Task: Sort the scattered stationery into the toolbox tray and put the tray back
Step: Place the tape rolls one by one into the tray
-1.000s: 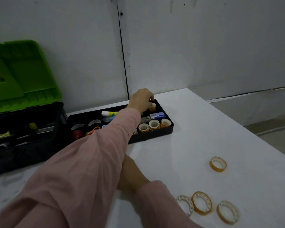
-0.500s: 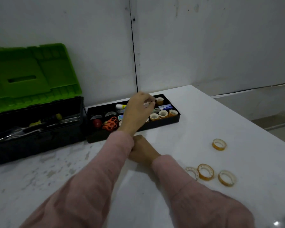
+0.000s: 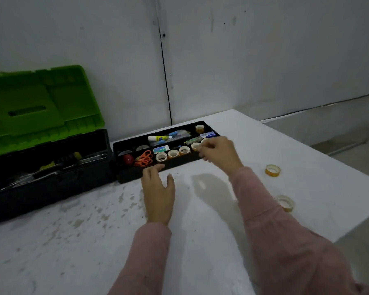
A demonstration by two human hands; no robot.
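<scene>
The black toolbox tray (image 3: 134,176) lies on the white table against the wall. It holds orange scissors (image 3: 144,158), a red ball (image 3: 128,159), a glue stick (image 3: 159,138) and a row of several tape rolls (image 3: 173,154). My right hand (image 3: 221,155) is at the tray's right end, its fingertips pinched at the last roll in the row; whether it grips the roll is unclear. Spread flat on the table, my left hand (image 3: 158,189) touches the tray's front wall with its fingertips. Two loose tape rolls, an orange one (image 3: 272,170) and a paler one (image 3: 285,203), lie to the right.
The open toolbox (image 3: 49,167) with its raised green lid (image 3: 41,107) stands left of the tray, tools inside. The table edge (image 3: 349,173) runs down the right side, floor beyond. My right sleeve (image 3: 271,226) covers part of the table near the loose rolls.
My left hand has drawn back from the tray and now lies flat on the table. My right hand has lifted off the table and reached to the tray's right end.
</scene>
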